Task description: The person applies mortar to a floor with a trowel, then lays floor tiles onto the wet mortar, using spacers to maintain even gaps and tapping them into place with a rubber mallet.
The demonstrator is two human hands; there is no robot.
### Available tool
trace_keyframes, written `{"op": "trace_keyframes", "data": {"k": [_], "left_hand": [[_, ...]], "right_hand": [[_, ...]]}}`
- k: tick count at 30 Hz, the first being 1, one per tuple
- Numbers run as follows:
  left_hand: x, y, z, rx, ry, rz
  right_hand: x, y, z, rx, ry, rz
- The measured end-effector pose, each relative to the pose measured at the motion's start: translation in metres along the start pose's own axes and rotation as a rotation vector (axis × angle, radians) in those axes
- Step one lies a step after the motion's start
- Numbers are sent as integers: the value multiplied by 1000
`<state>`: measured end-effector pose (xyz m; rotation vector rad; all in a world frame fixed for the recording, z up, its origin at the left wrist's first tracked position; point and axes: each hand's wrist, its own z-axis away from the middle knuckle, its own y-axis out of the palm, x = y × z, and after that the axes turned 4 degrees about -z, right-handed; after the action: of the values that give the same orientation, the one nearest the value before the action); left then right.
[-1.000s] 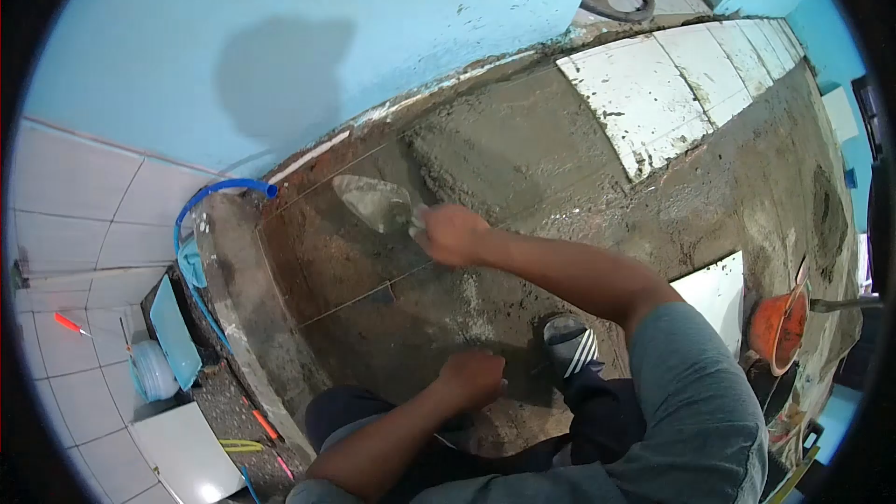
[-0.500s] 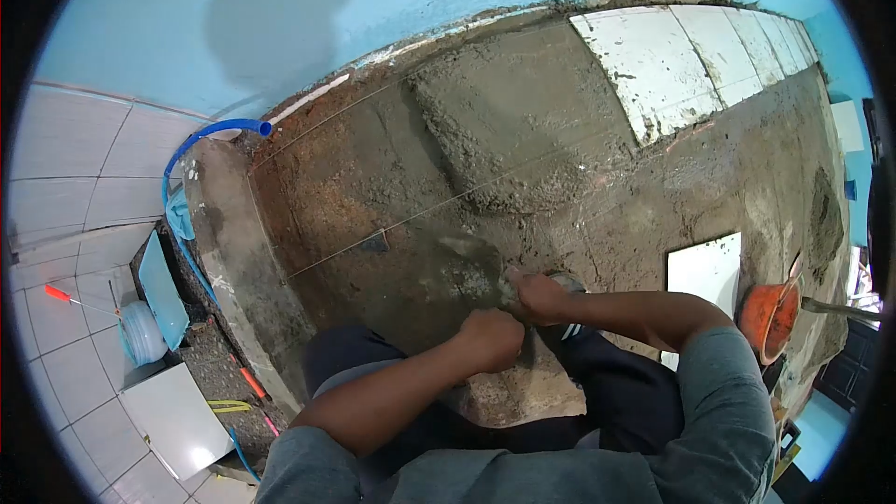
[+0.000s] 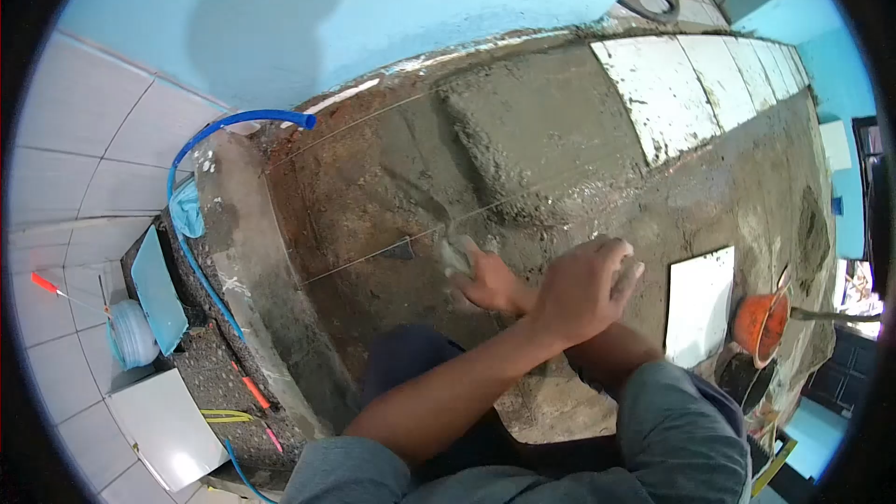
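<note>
My right hand (image 3: 490, 280) is closed around a mortar-smeared trowel (image 3: 455, 254), low over the wet mortar; its blade is hard to tell from the grey bed. My left hand (image 3: 588, 289) is raised to the right, its forearm crossing above the right one. Its fingers are loosely curled, with grey mortar on the tips, and nothing shows in them. Ahead lies a smoothed, raised mortar bed (image 3: 551, 121) with a rough front edge. A taut string (image 3: 359, 257) runs across the floor, passing a small dark chip (image 3: 399, 249).
White tiles (image 3: 658, 98) lie in a row beyond the bed. To the right are a loose white tile (image 3: 700, 303) and an orange bucket (image 3: 761, 322). A concrete curb (image 3: 247, 243), blue hose (image 3: 238, 118) and clear jug (image 3: 135, 334) are at left. A blue wall (image 3: 420, 0) stands ahead.
My right hand has moved left and slightly forward with the trowel. My left hand has risen and shifted right, so my forearms now cross. The view has shifted slightly.
</note>
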<state>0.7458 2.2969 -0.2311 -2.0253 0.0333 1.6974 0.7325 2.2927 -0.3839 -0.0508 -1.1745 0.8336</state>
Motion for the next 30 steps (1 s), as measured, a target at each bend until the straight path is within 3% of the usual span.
{"op": "trace_keyframes", "data": {"k": [4,7,13,16,22,25,28,30], "left_hand": [[0,-1,-5,-75,26,83],[-1,-4,-8,-147,51,96],[3,-5,-13,-185,54,138],[7,-3,-14,-184,51,142],[8,-3,-17,-177,43,139],[5,-7,-16,-177,39,177],[7,-14,-17,-213,53,199],[9,-19,-17,-230,45,198]], "right_hand": [[7,43,-75,-178,68,-358],[-6,57,-109,-276,115,-359],[-18,41,-98,-560,108,-300],[-11,18,-78,-533,157,-337],[22,42,-63,-582,90,-219],[39,35,-95,-477,169,-177],[22,31,-139,-504,118,-25],[17,24,-157,-556,205,-78]]}}
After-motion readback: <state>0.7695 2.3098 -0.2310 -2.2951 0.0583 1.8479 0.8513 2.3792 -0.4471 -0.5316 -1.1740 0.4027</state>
